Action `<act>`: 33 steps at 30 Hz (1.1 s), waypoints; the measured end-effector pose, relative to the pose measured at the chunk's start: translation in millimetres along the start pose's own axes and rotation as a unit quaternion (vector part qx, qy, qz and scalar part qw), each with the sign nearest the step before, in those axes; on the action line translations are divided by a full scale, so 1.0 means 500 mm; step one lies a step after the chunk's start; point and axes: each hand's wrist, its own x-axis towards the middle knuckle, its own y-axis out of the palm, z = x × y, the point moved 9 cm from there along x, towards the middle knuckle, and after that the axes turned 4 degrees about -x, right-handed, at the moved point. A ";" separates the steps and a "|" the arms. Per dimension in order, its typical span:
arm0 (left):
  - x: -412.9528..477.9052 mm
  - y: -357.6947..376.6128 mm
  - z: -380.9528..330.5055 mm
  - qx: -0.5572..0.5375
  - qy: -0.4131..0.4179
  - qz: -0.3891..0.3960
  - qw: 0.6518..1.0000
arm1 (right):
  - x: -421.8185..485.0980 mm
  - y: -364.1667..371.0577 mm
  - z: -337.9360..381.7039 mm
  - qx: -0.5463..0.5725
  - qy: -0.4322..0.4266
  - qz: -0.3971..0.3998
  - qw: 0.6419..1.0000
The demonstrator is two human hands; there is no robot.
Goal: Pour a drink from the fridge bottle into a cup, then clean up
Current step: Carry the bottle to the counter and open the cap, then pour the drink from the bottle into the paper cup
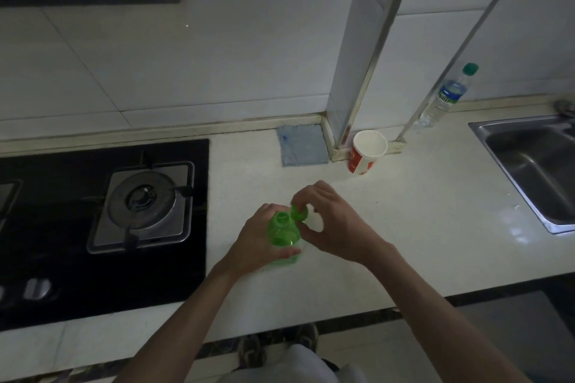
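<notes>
A green plastic bottle (282,232) stands upright on the white counter (420,227), its mouth uncovered. My left hand (259,239) grips the bottle's body from the left. My right hand (334,224) pinches the green cap (298,213) just to the right of the bottle's mouth, off the neck. A red and white paper cup (367,151) stands empty farther back, beside the tiled column.
A black gas hob (102,227) fills the left of the counter. A steel sink (535,165) lies at the right. A blue-grey cloth (303,144) lies by the wall. A clear water bottle (446,96) with a green cap stands at the back right.
</notes>
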 end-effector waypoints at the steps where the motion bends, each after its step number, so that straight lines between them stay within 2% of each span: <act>1: 0.000 -0.002 0.000 0.000 -0.003 -0.005 1.000 | -0.017 -0.006 -0.025 0.023 0.028 -0.027 0.999; 5: -0.003 -0.002 0.006 -0.012 -0.015 -0.018 1.000 | -0.113 0.019 -0.145 0.056 0.148 -0.090 0.983; 12: -0.007 -0.003 0.006 -0.015 -0.029 -0.040 0.999 | -0.297 0.112 -0.307 0.058 0.290 -0.071 0.953; 19: -0.015 -0.002 -0.001 -0.015 -0.037 -0.064 0.997 | -0.339 0.178 -0.346 0.048 0.322 -0.001 0.946; 33: -0.024 0.004 0.002 -0.026 -0.065 -0.098 0.993 | -0.341 0.211 -0.349 -0.014 0.233 0.023 0.972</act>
